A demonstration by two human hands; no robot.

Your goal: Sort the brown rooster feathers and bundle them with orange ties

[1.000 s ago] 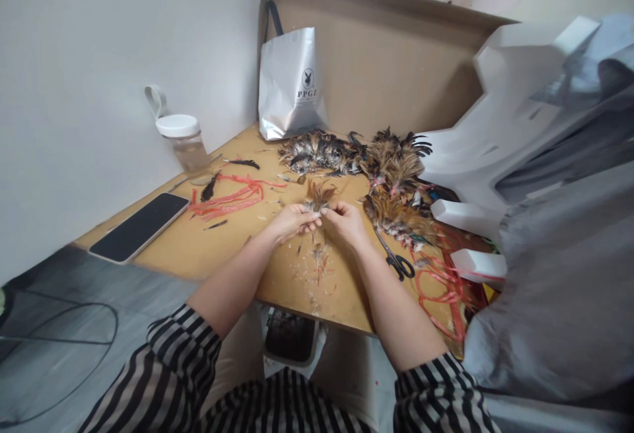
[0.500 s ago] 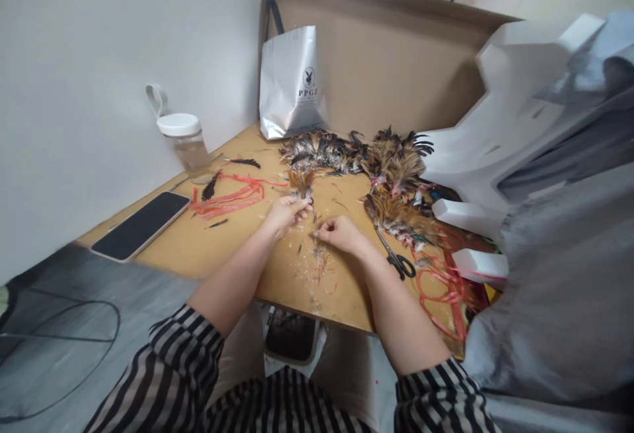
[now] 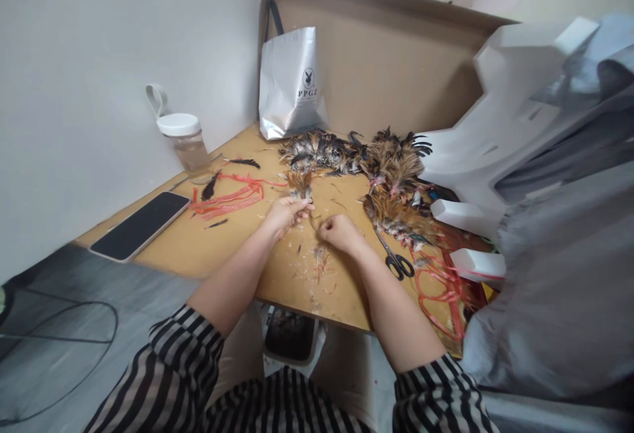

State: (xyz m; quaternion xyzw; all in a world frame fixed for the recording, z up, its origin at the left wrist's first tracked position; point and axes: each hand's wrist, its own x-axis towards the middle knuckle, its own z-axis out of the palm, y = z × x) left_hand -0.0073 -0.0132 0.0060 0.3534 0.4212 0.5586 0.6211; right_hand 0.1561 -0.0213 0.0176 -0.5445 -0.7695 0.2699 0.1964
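My left hand [image 3: 288, 214] pinches a small bunch of brown feathers [image 3: 299, 184] by its base, tips pointing away from me. Just to its right, my right hand [image 3: 339, 230] is closed with the fingers curled in. A thin dark strand shows between the two hands; whether it is a thread or a feather I cannot tell. Bits of fluff and red scraps [image 3: 321, 263] lie on the table below the hands. Black-handled scissors [image 3: 397, 263] rest right of my right forearm, blades partly under a pile of brown feathers [image 3: 401, 216].
Feather piles [image 3: 321, 149] line the back, before a silver bag [image 3: 290, 83]. Red plastic strips [image 3: 230, 199] lie left, more red strips [image 3: 440, 288] right. A lidded cup [image 3: 185, 146] and phone [image 3: 141, 225] stand and lie at left. White foam [image 3: 465, 136] borders the right.
My right hand has shifted slightly to the right and curled in more. My left hand keeps its hold on the feather bunch, almost in place.
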